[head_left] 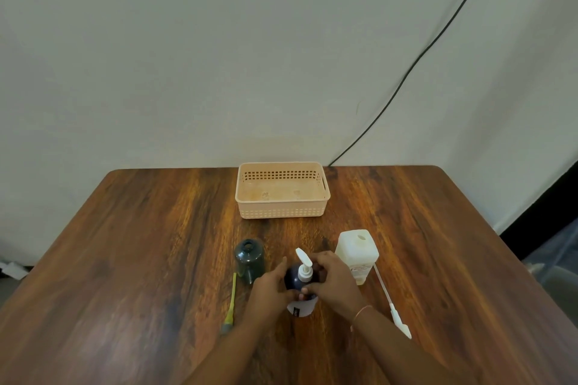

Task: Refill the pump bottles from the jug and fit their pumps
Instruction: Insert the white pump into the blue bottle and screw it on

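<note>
Both hands close around the dark navy pump bottle (pixel 301 287) low in the middle of the frame: the left hand (pixel 271 286) wraps its fingers round the bottle's left flank to steady it, and the right hand (pixel 332 280) curls over the shoulder and neck from the right, fingertips at the collar of the white pump (pixel 304 266) that sits in the bottle's mouth with its spout pointing up and away. Whether the collar is fully screwed home cannot be told, since the fingers hide the thread; by the look of it this is the tightening of the first pump. How full that bottle is cannot be seen through its dark wall. Just left of it stands the dark green bottle (pixel 249 260), upright with its mouth open and no pump in it, so its fitting is plainly still to do, and its fill level is not visible either. Its likely pump, a yellow-green pump with dip tube (pixel 230 306), lies flat on the table just beside and below that bottle. To the right of the hands stands the pale translucent jug (pixel 357 255), upright, cap off, with only a little yellowish liquid showing near its base. A second white pump with a long tube (pixel 392 303) lies loose on the wood, slanting toward the lower right, which suggests another fitting remains. Further up the frame, near the far edge of the wooden table (pixel 140 244), sits a peach slotted basket (pixel 283 194) with nothing in it, and a black cable (pixel 416 62) runs down the wall at upper right.
</note>
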